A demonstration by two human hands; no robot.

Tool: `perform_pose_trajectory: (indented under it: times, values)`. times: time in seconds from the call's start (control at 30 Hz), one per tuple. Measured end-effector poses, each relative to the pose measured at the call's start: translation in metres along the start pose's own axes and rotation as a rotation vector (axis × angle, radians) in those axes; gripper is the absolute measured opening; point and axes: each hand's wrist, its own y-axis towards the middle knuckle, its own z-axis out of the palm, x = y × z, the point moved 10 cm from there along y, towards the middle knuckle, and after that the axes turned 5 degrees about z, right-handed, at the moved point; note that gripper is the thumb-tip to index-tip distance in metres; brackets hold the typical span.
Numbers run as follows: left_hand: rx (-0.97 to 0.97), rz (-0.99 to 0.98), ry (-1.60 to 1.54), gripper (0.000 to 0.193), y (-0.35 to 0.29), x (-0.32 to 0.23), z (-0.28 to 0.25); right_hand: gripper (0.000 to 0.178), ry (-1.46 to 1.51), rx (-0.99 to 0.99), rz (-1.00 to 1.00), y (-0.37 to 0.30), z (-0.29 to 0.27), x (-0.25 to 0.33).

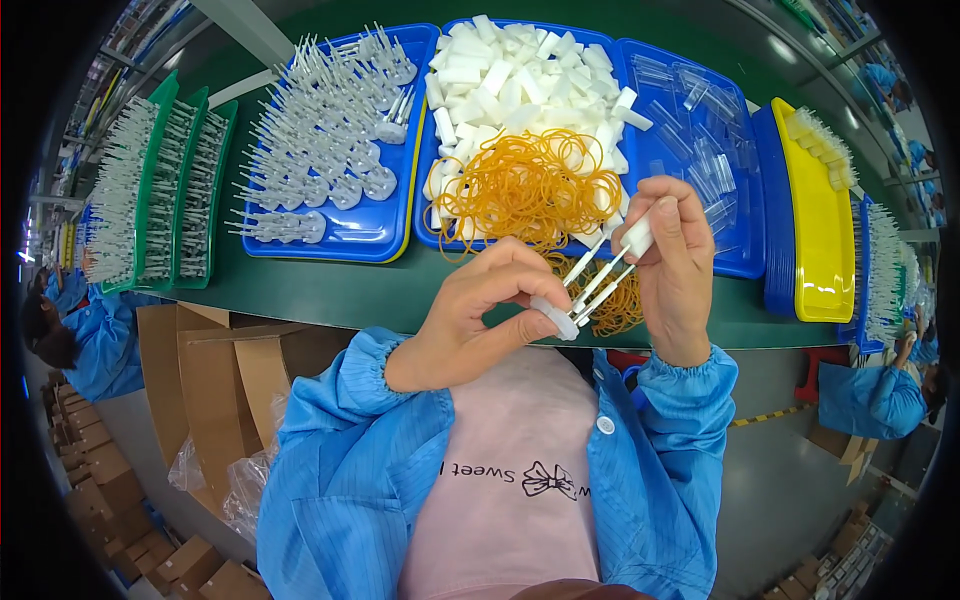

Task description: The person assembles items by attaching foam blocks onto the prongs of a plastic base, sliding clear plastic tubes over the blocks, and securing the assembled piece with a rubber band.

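My left hand (pixel 475 315) is closed round the clear base (pixel 556 318) of a piece with several thin white rods (pixel 600 283) pointing up and to the right. My right hand (pixel 682 255) pinches a small white foam block (pixel 638 236) between thumb and fingers, right at the tips of the rods. Whether the block touches a rod I cannot tell. Just behind my hands, a heap of orange rubber bands (pixel 540 185) lies over a tray of white foam blocks (pixel 520 75). More rubber bands (pixel 618 305) show beneath the rods.
A blue tray (pixel 375 235) of similar rodded pieces stands left, beside green racks (pixel 165 190) of them. To the right are a blue tray (pixel 742 225) of clear plastic parts and a yellow tray (pixel 825 270). Cardboard (pixel 215 385) leans at the table's near left edge. Co-workers sit at both sides.
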Motion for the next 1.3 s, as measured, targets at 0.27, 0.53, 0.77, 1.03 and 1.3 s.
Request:
perform_pose_trajectory:
  times: [0.27, 0.53, 0.77, 1.03, 1.3]
  values:
    - [0.064, 0.083, 0.236, 0.019, 0.009, -0.01, -0.007, 0.029, -0.352, 0.253, -0.083, -0.013, 0.031, 0.021]
    - [0.081, 0.143, 0.221, 0.024, 0.013, -0.018, -0.005, 0.015, -0.511, 0.373, -0.023, -0.023, 0.026, 0.025]
    - [0.108, 0.238, 0.241, 0.03, 0.008, -0.019, -0.007, 0.016, -0.597, 0.477, -0.028, -0.02, 0.037, 0.022]
    - [-0.015, 0.09, 0.095, 0.024, 0.009, -0.011, -0.017, 0.023, -1.227, -0.053, -0.431, 0.112, -0.056, 0.028]
    - [-0.178, 0.042, -0.033, 0.026, 0.0, 0.001, -0.04, 0.014, -1.145, -0.087, -0.315, 0.094, -0.05, 0.035]
